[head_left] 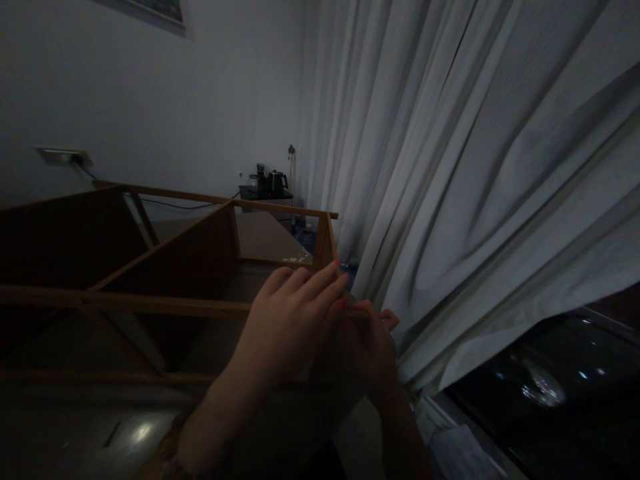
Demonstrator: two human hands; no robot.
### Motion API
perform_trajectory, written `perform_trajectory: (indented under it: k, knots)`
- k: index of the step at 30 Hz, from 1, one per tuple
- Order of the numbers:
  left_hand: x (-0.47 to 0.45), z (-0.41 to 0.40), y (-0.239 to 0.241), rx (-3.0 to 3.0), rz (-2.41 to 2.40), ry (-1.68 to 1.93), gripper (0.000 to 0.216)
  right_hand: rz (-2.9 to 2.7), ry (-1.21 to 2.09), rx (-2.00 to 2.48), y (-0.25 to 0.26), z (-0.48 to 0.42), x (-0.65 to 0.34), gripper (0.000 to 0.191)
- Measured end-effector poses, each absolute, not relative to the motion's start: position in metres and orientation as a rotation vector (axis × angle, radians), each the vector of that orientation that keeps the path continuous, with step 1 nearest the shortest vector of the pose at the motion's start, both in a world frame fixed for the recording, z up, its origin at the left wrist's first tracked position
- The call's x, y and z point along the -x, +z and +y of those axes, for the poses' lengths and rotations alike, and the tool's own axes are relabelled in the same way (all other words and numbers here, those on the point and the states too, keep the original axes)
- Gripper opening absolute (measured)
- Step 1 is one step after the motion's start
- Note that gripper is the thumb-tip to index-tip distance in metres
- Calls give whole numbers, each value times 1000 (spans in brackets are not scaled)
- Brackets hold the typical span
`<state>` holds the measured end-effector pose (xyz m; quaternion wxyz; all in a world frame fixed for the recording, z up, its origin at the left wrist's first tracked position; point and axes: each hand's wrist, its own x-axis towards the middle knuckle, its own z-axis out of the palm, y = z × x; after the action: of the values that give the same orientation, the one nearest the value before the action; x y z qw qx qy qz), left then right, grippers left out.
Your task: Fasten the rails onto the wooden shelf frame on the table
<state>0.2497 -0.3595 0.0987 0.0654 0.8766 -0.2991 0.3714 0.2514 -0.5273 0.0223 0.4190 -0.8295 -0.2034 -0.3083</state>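
A white curtain (425, 133) is hanging down the right side, probably screening the window behind it. The wooden rack (165, 303) is stretching leftward in front of the person, its right end just beside the curtain; its crosspieces are joining the long rails, likely keeping them spaced. A brown surface (265, 237) is showing through the frame. Beyond, a stand (280, 205) is bearing a kettle (277, 181), presumably because a socket (55, 157) is serving that wall. Both hands are meeting at the rack's near-right corner, apparently to steady it. The left hand (295, 307) is lying over the corner, fingers straight and together; whether they are gripping, I cannot tell. The right hand (373, 347) is clamping its curled fingers on the front rail's end, seemingly for a firmer hold.
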Motion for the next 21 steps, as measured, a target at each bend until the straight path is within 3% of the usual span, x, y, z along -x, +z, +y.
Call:
perform_trajectory:
  k: [12,21]
  knots:
    - [-253,-349,96,-2621,-1173,934,39,-409,-510,1864,22,-531,-250,27]
    - [-257,-349,92,-2660,-1181,1018,36,-409,-281,1637,27,-533,-257,29]
